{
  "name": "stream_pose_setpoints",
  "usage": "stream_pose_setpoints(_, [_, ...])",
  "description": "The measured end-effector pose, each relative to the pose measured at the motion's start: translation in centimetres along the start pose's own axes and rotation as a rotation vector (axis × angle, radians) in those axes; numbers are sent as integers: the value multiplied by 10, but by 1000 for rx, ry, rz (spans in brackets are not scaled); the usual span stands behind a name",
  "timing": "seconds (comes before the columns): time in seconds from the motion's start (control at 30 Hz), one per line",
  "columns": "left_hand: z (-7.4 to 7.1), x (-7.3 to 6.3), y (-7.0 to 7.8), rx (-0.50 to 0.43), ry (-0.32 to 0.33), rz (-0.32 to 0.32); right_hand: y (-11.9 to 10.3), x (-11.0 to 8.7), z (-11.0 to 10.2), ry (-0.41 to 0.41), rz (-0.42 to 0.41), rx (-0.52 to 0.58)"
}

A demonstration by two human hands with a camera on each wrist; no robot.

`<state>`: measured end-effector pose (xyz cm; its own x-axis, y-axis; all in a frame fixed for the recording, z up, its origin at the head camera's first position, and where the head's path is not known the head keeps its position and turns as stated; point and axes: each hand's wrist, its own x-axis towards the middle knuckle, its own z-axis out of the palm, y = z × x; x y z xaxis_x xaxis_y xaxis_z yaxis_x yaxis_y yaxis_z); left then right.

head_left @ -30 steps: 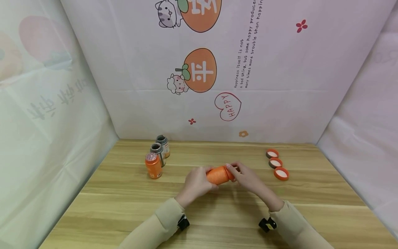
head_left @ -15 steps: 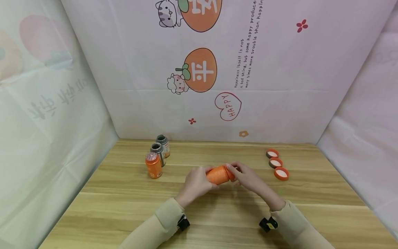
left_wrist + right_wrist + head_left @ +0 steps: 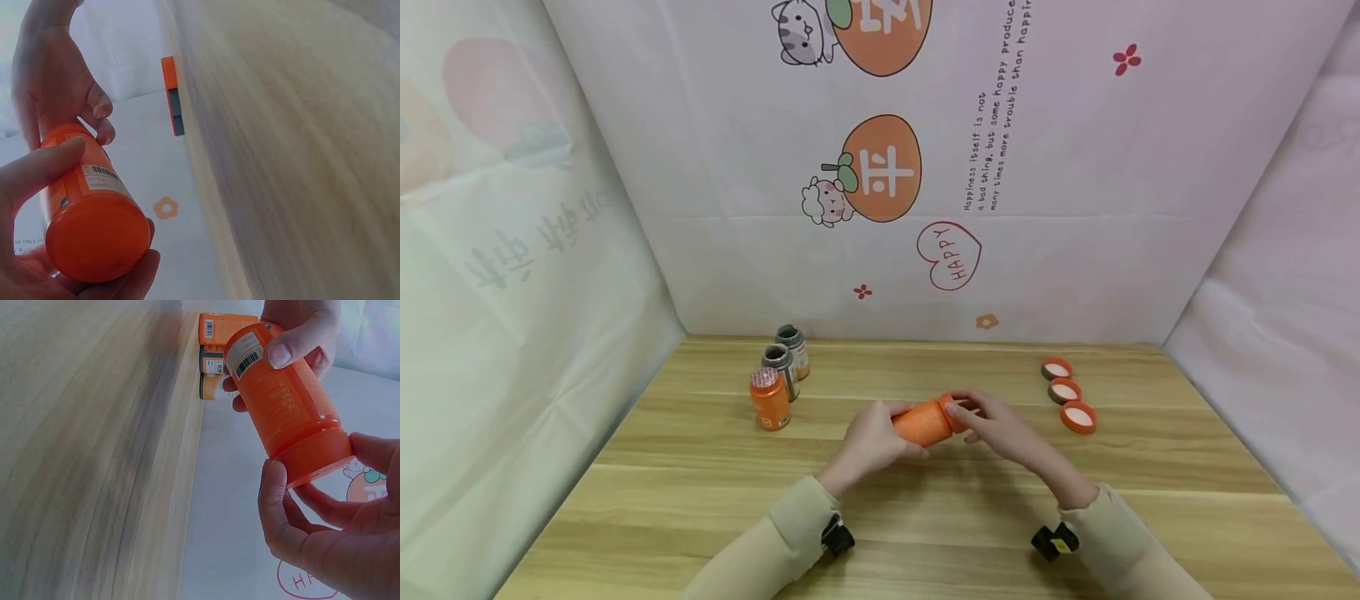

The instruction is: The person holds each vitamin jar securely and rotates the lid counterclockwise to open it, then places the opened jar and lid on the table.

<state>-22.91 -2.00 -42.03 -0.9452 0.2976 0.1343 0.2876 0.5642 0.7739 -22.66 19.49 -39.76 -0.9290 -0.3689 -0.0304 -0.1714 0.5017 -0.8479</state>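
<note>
My left hand [image 3: 868,437] grips an orange plastic bottle [image 3: 921,425] round its body, holding it tilted above the table with its top toward the right. At that end, the thumb and fingers of my right hand [image 3: 1000,429] pinch the edge of the orange screw cap [image 3: 315,456], which sits on the bottle's neck. The left wrist view shows the bottle's round base [image 3: 99,239] and a white barcode label [image 3: 103,178]. In the right wrist view, my left thumb [image 3: 284,353] lies along the bottle's side beside the label.
At the back left, an orange bottle [image 3: 771,408] with a patterned top stands before two grey open-necked bottles [image 3: 780,360] on the wooden table [image 3: 700,483]. Three lids [image 3: 1078,418] lie in a row at the back right, white insides up. White printed sheets [image 3: 737,167] wall the table.
The bottle has shifted slightly left with my left hand. My right fingers have moved on the cap, and more of it shows. The standing bottles and lying lids are unmoved.
</note>
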Motion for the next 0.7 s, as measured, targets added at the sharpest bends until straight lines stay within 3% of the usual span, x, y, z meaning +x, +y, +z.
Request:
stream_pose_setpoints(0.33, [-1,1,-4,-79,-42,3,4,-1,-9,-94,-144,11])
stream_pose_setpoints(0.57, [-2,1,-5,-107,-63,-5,7,-4,-14,-110,-254,-59])
stream_pose_setpoints(0.7, [-2,0,-5,-113,-74,-7,9,-4,-16,-125,-308,-37])
